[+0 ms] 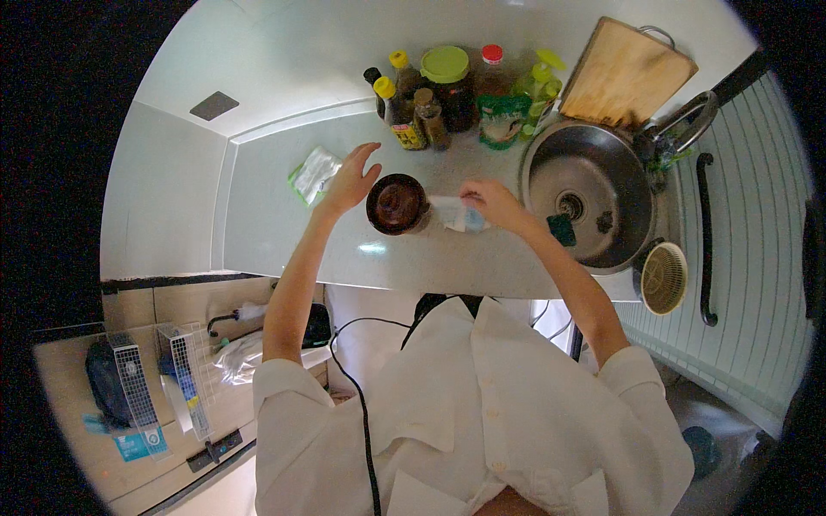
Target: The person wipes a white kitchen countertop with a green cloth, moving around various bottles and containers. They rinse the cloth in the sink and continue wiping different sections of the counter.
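Observation:
My left hand (352, 182) hovers with fingers apart, holding nothing, between a dark brown round pot (395, 204) and a white-and-green plastic packet (317, 175). The pot is glossy and stands on the pale countertop (271, 232); from above, its knobbed top looks like a lid. On its right, my right hand (493, 203) has its fingers closed on a small white-and-blue packet (457, 215). The packet extends left from my fingers towards the pot, and its contents cannot be made out.
Sauce bottles (403, 119), a green-lidded jar (446, 87), a green pouch (503, 119) and a pump bottle (541, 87) line the wall. The round steel sink (613, 206) lies right, with a dark sponge (561, 230), a cutting board (626, 71) and a strainer basket (664, 278).

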A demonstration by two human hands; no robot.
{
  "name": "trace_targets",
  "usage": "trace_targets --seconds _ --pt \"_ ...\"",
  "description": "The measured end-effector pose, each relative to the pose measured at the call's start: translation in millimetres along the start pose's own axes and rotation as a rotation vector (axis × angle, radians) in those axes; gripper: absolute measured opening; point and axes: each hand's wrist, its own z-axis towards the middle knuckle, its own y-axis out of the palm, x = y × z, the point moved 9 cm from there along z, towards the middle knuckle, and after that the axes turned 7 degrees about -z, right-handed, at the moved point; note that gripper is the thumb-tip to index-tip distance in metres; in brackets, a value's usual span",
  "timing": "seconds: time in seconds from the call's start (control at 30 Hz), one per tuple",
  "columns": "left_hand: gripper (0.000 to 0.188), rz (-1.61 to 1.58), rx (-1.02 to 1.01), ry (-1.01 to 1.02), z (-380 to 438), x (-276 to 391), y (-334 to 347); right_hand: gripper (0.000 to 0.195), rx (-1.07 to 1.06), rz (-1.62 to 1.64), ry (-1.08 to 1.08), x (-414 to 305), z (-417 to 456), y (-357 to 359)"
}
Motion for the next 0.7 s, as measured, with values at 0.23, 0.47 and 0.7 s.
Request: trace_targets --seconds 0.23,0.47,0.7 --pt "0.031 -0.302 -0.036 -0.217 -24.7 -52.6 36.7 0.006 -0.171 0.001 -0.243 -40.3 -5.8 17.8" --pt "0.029 -0.405 -0.014 -0.216 -32.4 -84.1 56.8 0.009 -0.203 0.042 -0.313 -54.0 -0.1 34.0" --pt "0.027 -0.505 0.014 -0.261 -30.4 -75.6 60.7 0.013 -0.056 -0.172 -0.201 -43.8 8.4 50.1"
